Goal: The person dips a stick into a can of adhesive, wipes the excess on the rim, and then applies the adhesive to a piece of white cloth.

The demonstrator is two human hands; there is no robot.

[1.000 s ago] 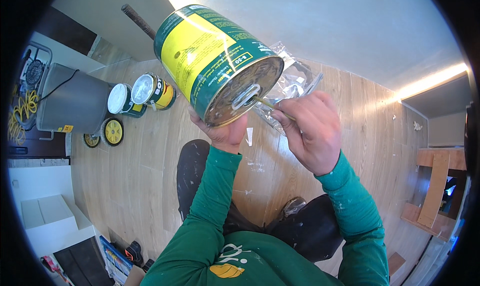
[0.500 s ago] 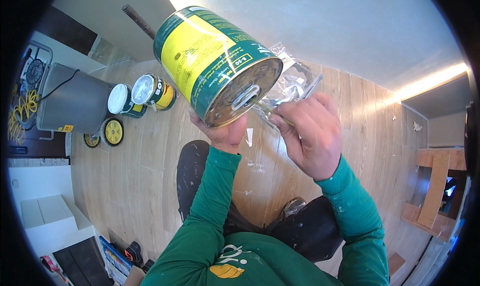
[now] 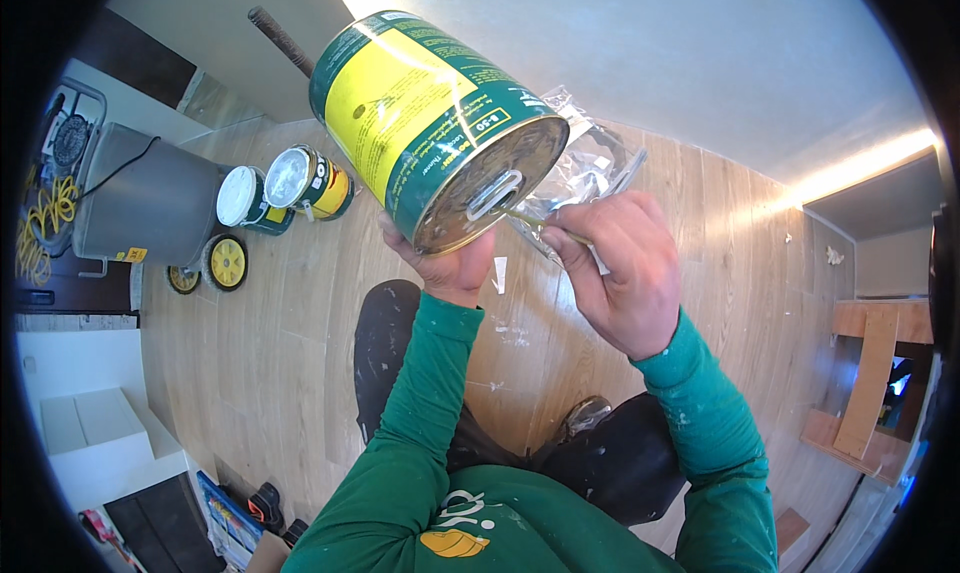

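Observation:
A green and yellow metal thinner can (image 3: pixel 405 123) is held tilted, its dirty metal top and wire handle facing down toward me. My left hand (image 3: pixel 450 263) grips the can from beneath; its fingers are partly hidden behind it. Beside the top, my right hand (image 3: pixel 620 263) pinches a thin yellowish stick (image 3: pixel 540 221), whose tip reaches the can's top near the handle. Whether the tip goes into an opening, I cannot tell. Clear crinkled plastic (image 3: pixel 590 168) lies beyond my right hand, partly hidden by the can.
Two paint pails (image 3: pixel 240 198) (image 3: pixel 310 183) stand on the wood floor at left, near a grey wheeled bin (image 3: pixel 150 198). A yellow coiled hose (image 3: pixel 50 218) hangs at far left. Paper scraps (image 3: pixel 500 275) lie between my legs. A wooden frame (image 3: pixel 868 383) stands at right.
The can has shifted very slightly to the right. My right hand keeps its pinch on the stick, almost in the same place.

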